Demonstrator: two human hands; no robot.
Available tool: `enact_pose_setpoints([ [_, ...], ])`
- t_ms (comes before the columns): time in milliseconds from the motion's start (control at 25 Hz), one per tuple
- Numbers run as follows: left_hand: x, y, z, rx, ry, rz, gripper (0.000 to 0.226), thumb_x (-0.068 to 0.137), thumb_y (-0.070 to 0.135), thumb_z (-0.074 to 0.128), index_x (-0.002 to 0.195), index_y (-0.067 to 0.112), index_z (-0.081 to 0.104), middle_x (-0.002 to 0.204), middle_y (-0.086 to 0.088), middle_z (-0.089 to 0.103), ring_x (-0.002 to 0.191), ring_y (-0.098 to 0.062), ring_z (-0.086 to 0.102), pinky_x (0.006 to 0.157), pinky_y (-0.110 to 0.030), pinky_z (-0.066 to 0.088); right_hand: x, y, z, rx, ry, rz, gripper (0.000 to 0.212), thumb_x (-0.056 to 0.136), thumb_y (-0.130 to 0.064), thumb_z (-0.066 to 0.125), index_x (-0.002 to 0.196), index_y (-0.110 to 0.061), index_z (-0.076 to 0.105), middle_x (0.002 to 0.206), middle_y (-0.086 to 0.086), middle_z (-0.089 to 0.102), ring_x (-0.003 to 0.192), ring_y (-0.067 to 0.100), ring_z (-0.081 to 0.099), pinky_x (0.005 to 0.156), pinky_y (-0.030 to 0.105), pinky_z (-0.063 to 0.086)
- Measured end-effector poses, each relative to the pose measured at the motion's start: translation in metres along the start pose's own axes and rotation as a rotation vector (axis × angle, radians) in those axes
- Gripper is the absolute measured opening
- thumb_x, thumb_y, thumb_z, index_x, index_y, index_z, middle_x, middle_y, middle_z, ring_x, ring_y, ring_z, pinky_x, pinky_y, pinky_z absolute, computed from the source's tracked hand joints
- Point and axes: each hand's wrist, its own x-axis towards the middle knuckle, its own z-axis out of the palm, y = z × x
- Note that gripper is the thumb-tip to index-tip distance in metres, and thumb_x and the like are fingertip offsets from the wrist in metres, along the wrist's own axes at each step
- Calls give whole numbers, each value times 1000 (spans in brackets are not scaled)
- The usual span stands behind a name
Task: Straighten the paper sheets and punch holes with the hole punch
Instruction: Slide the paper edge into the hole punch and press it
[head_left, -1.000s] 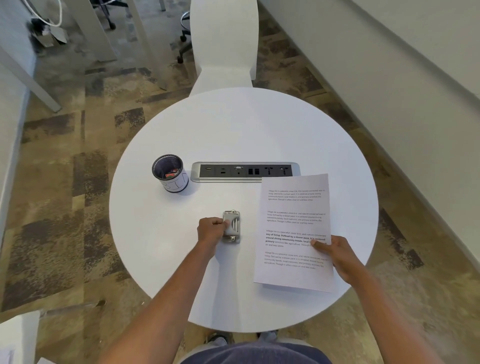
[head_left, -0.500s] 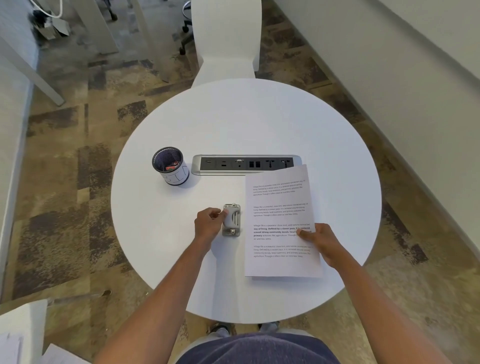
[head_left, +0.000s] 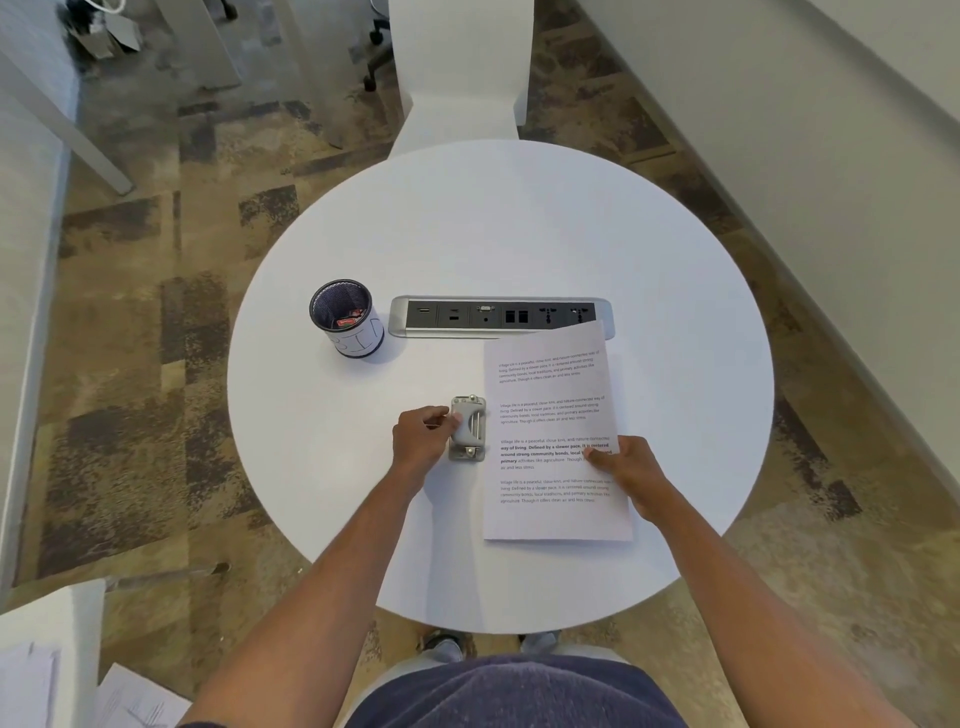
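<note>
A grey metal hole punch (head_left: 469, 427) stands on the round white table (head_left: 519, 234), just left of the paper's left edge. My left hand (head_left: 423, 435) grips its left side with thumb and fingers. The printed paper sheets (head_left: 553, 410) lie flat to the right, their left edge touching or very close to the punch. My right hand (head_left: 621, 462) presses down on the sheets' right edge with the fingers flat. Whether the paper edge sits inside the punch slot cannot be told.
A mesh pen cup (head_left: 347, 318) stands at the left of the table. A recessed power and data socket strip (head_left: 501, 316) runs across the middle, its right end under the paper's top corner. A white chair (head_left: 462, 67) stands beyond the table. Loose papers (head_left: 47, 680) lie lower left.
The paper has slid left across the table under my right hand until its left edge reaches the punch. My left hand has stayed on the punch.
</note>
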Motion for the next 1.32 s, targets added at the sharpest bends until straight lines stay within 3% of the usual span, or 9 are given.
enact_pose_setpoints([
  [160, 1, -1, -2, -14, -14, 3, 13, 79, 21, 76, 72, 23, 66, 78, 1, 67, 79, -19, 59, 81, -32, 47, -1, 0, 1, 22, 1, 4, 22, 90, -1, 64, 110, 6, 68, 109, 23, 72, 99, 39, 70, 92, 55, 54],
  [360, 1, 0, -3, -17, -17, -12, 16, 78, 21, 77, 69, 26, 65, 83, -4, 67, 80, -19, 58, 82, -32, 46, -2, 2, 1, 31, 23, -12, 17, 89, -2, 65, 105, 0, 71, 105, 18, 74, 93, 34, 72, 88, 50, 57],
  [480, 1, 1, -3, -32, -20, -26, 10, 78, 21, 77, 82, 19, 68, 86, -3, 69, 83, -18, 60, 84, -31, 47, -1, 2, 5, -5, 13, -18, 15, 89, -4, 66, 102, -3, 73, 101, 16, 76, 91, 33, 74, 84, 49, 59],
  [640, -1, 3, -3, -19, -20, -21, 10, 79, 22, 77, 83, 20, 67, 84, -1, 67, 83, -19, 60, 85, -32, 47, 2, 1, 14, -22, 8, -10, 17, 89, -6, 67, 104, -1, 72, 101, 15, 76, 91, 33, 73, 86, 50, 58],
  [760, -2, 3, -3, -9, -13, -18, 20, 80, 21, 76, 95, 10, 72, 86, -3, 67, 85, -19, 60, 87, -32, 48, 4, 0, 25, -39, 12, -2, 18, 89, -6, 67, 106, 0, 71, 102, 16, 75, 92, 32, 73, 86, 50, 58],
  [880, -4, 6, -3, 1, -18, -8, 7, 80, 21, 76, 79, 18, 69, 83, -4, 66, 81, -19, 58, 83, -31, 47, 6, 0, 30, -44, 23, 8, 19, 89, -5, 66, 106, 0, 71, 102, 16, 75, 92, 33, 72, 88, 51, 57],
  [960, -3, 6, -3, 19, -27, -12, 14, 80, 22, 75, 71, 20, 64, 81, -5, 65, 78, -18, 54, 77, -29, 43, 8, 0, 30, -50, 28, 22, 18, 88, -5, 67, 105, -1, 71, 102, 17, 75, 93, 33, 72, 89, 52, 57],
  [1120, 0, 6, -4, 41, -35, -39, 21, 77, 31, 77, 80, 12, 69, 81, -6, 66, 76, -18, 54, 72, -29, 42, 9, -2, 28, -53, 20, 31, 19, 87, -5, 68, 105, -1, 71, 104, 18, 74, 95, 34, 71, 91, 52, 56],
  [1320, 4, 7, -2, 177, 2, -113, 40, 69, 42, 82, 83, 12, 60, 81, -3, 61, 79, -21, 55, 71, -32, 44, 9, -2, 27, -80, 1, 16, 19, 87, -5, 67, 106, 0, 70, 104, 18, 74, 94, 33, 72, 89, 50, 57],
])
